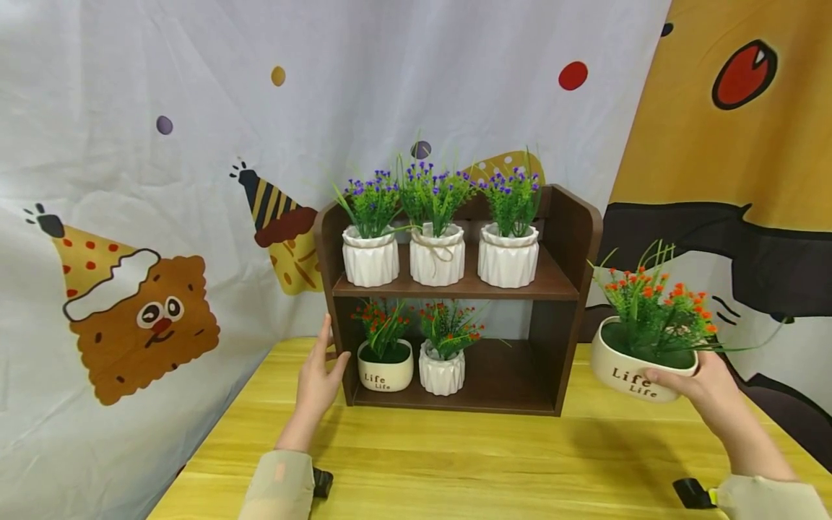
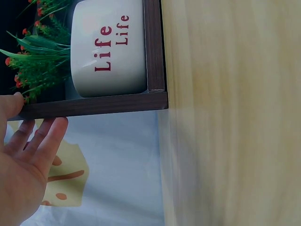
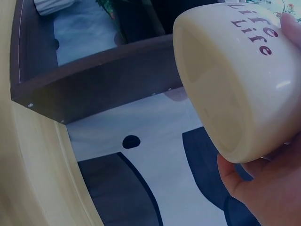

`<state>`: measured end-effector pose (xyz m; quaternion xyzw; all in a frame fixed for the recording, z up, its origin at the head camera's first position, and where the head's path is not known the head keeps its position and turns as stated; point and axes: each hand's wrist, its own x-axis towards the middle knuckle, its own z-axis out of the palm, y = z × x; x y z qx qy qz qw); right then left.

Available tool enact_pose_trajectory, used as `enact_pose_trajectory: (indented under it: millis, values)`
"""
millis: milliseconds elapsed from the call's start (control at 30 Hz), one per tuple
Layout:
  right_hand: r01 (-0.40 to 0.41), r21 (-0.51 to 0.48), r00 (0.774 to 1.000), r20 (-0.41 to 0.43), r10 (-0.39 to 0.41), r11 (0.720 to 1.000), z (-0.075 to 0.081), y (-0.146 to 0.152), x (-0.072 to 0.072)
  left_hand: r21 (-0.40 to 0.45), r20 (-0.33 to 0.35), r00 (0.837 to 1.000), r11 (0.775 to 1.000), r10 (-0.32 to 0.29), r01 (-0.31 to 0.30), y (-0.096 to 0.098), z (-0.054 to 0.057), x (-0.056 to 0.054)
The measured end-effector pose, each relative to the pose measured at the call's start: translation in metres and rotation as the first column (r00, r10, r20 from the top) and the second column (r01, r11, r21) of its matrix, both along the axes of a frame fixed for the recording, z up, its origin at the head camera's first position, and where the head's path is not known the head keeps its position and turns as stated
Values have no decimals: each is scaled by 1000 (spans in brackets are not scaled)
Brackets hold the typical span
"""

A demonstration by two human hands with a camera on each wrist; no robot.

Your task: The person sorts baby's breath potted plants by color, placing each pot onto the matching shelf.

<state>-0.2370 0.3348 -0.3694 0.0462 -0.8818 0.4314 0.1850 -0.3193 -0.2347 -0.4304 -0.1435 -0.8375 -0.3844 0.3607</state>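
My right hand (image 1: 711, 386) holds a cream oval flowerpot (image 1: 611, 365) lettered "Life Life", thumb on its front. Green grass and orange-red artificial flowers (image 1: 656, 303) fill it. It is up in the air right of the brown two-tier wooden shelf (image 1: 455, 291); the right wrist view shows its underside (image 3: 207, 89). At the shelf's left side panel (image 2: 94, 105) is my left hand (image 1: 316, 379), straight fingers along the outer face and thumb by the front edge. A matching cream pot (image 1: 386, 372) stands just inside, beside a white ribbed pot (image 1: 443, 372) with red flowers.
On the upper tier stand three white ribbed pots (image 1: 438, 260) with purple flowers (image 1: 429, 177). The shelf rests on a yellow wood-grain table (image 1: 448, 462). Behind hangs a cartoon-printed cloth (image 1: 390, 65). A black wrist device (image 1: 692, 494) sits near the right sleeve.
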Motion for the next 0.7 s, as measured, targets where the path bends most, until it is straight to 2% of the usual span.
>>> enact_pose_trajectory:
  millis: [400,700]
  values:
    - [-126,-62,991,-55,123,990,-7,-18,-1,-7,-7,1000,1000,0,0,0,-1,0]
    - [-93,-3,995,-31,93,996,-13,-29,-3,4,9,1000,1000,-3,3,0,0,0]
